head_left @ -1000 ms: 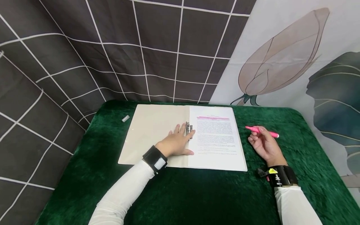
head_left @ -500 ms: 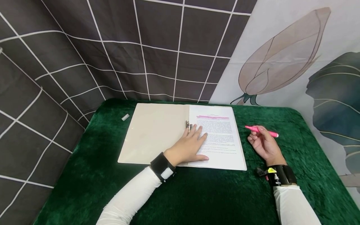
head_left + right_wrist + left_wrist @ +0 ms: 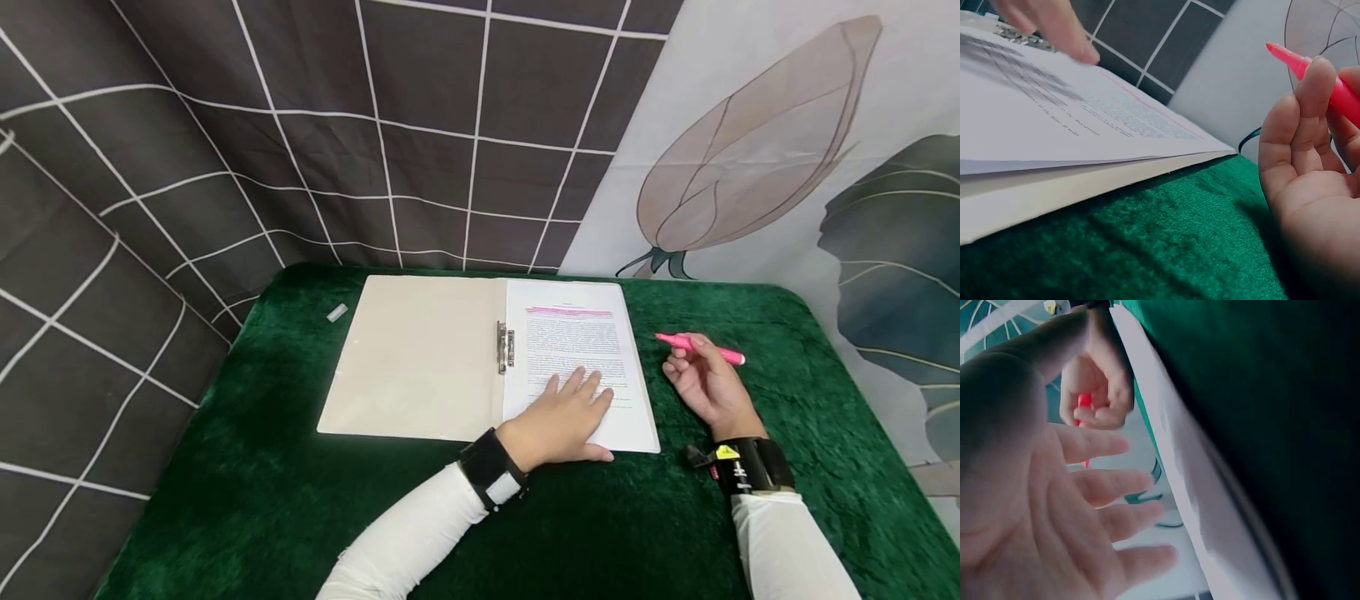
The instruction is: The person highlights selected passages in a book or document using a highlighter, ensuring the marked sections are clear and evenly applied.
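Observation:
A cream folder [image 3: 420, 358] lies spread flat, with printed sheets [image 3: 517, 408] on its right side and a metal clip [image 3: 505, 346] along the spine. Pink highlighter lines [image 3: 568, 313] cross the top rows of text. My left hand [image 3: 562, 421], fingers straight and spread, is over the lower part of the page; its palm [image 3: 1054, 506] faces the left wrist camera and holds nothing. To the right of the folder, my right hand [image 3: 712, 387] pinches a pink highlighter [image 3: 729, 356] between thumb and fingers. Its bare tip [image 3: 1270, 47] points left, towards the page.
A small white block [image 3: 337, 312] lies left of the folder. Green plush cloth [image 3: 247, 475] covers the table. Behind it hangs a dark curtain with white grid lines [image 3: 427, 167], beside a white cloth with a leaf print [image 3: 750, 150].
My left hand has slid from the spine and clip rightwards and down to the lower page, uncovering the clip. The right hand with the highlighter has stayed in place.

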Available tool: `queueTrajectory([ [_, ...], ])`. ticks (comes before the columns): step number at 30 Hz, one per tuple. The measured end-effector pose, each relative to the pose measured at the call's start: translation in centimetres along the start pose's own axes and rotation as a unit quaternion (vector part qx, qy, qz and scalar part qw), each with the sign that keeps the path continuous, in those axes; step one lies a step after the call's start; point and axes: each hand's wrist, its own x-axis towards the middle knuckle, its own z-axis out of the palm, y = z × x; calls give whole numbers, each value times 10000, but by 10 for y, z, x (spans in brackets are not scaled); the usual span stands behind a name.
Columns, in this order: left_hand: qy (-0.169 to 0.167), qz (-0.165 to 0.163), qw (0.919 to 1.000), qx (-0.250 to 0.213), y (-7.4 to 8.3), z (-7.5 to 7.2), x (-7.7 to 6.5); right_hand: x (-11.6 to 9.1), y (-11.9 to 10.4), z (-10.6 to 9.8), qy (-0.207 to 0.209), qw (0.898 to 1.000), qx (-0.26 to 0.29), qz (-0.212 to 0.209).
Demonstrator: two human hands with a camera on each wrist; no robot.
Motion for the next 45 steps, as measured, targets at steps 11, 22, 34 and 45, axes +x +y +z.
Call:
queueTrajectory([
  [11,-207,-236,9994,169,11,5,7,1,0,1,21,10000,-10,25],
  [22,-294,-176,9992,215,11,2,6,-1,-1,0,63,10000,-49,43],
  [34,-246,-139,9992,266,9,4,7,0,0,0,23,9999,-114,37],
  [45,-178,3,9994,298,7,1,9,0,0,1,104,9998,-149,36],
])
